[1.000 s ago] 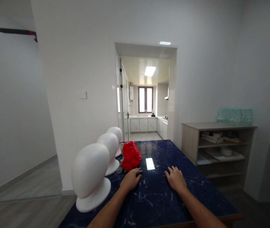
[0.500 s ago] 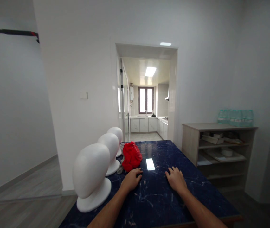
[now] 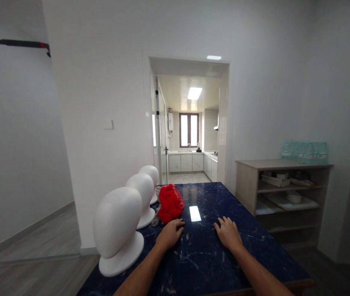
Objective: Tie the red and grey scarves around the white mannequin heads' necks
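Note:
Both my hands rest palm-down on a dark blue marble table (image 3: pixel 212 263). My left hand (image 3: pixel 170 233) lies flat with its fingers loosely together, just short of a crumpled red cloth (image 3: pixel 170 202). My right hand (image 3: pixel 228 233) lies flat further right with its fingers slightly spread, touching only the tabletop. Neither hand holds anything. Three white foam mannequin heads stand in a row along the table's left edge: the nearest head (image 3: pixel 118 230), a middle head (image 3: pixel 142 198) and a far head (image 3: pixel 150 176).
A grey cloth scrap (image 3: pixel 155 220) peeks out beside the red cloth. A wooden shelf unit (image 3: pixel 281 193) with papers, and a pack of water bottles (image 3: pixel 304 151) on top, stands to the right. An open doorway (image 3: pixel 190 123) behind the table leads into a kitchen.

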The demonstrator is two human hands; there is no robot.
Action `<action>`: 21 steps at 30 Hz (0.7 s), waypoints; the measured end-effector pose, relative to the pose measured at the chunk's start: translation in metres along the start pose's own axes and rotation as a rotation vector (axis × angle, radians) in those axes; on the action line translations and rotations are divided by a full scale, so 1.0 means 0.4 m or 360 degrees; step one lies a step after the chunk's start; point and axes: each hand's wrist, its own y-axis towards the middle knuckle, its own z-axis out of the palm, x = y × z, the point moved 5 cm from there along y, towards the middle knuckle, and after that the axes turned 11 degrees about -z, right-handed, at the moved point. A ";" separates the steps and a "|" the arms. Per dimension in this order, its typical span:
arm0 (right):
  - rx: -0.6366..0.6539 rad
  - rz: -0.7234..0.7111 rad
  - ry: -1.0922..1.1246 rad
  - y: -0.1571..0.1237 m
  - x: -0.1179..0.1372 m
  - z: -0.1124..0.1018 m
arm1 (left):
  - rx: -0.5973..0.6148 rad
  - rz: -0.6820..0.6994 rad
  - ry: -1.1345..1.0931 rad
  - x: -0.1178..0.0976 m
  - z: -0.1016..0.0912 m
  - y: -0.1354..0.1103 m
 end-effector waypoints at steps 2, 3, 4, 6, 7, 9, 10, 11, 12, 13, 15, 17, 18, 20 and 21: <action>-0.0003 -0.0003 -0.0004 0.000 0.000 0.001 | -0.0006 -0.0001 -0.0001 0.000 0.000 0.001; -0.0001 -0.0001 -0.0005 0.001 -0.001 0.002 | -0.0007 -0.0001 -0.0003 -0.001 0.000 0.001; 0.0001 0.0002 -0.0006 0.001 -0.001 0.003 | -0.0008 -0.0001 -0.0005 -0.002 0.000 0.000; 0.0009 0.0013 -0.0005 0.002 -0.002 0.004 | -0.0007 -0.0001 -0.0013 -0.005 -0.002 -0.003; 0.0013 0.0017 -0.0004 0.002 -0.002 0.004 | -0.0006 -0.0001 -0.0018 -0.007 -0.003 -0.005; 0.0015 0.0020 -0.0002 0.003 -0.002 0.004 | -0.0007 0.0002 -0.0031 -0.012 -0.006 -0.009; 0.0015 0.0019 -0.0002 0.003 -0.001 0.003 | -0.0012 0.0004 -0.0040 -0.015 -0.010 -0.011; 0.0012 0.0016 -0.0002 0.002 -0.001 0.002 | -0.0019 0.0008 -0.0050 -0.018 -0.014 -0.013; 0.0010 0.0015 -0.0001 0.002 0.000 0.001 | -0.0028 0.0012 -0.0058 -0.022 -0.019 -0.015; 0.0010 0.0017 -0.0001 0.002 0.000 0.000 | -0.0048 0.0019 -0.0076 -0.027 -0.025 -0.017; 0.0019 0.0026 0.0001 0.003 0.000 0.001 | -0.0130 0.0024 -0.0153 -0.040 -0.041 -0.026; 0.0027 0.0031 0.0003 0.003 -0.001 0.003 | -0.0220 -0.0001 -0.0257 -0.057 -0.054 -0.047; 0.0028 0.0028 0.0005 0.003 -0.001 0.004 | -0.0232 -0.0023 -0.0304 -0.067 -0.055 -0.065; 0.0018 0.0016 0.0005 0.003 0.000 0.003 | -0.0165 -0.0083 -0.0375 -0.085 -0.044 -0.116; 0.0013 0.0011 0.0004 0.002 0.001 0.001 | -0.0103 -0.0110 -0.0405 -0.090 -0.036 -0.149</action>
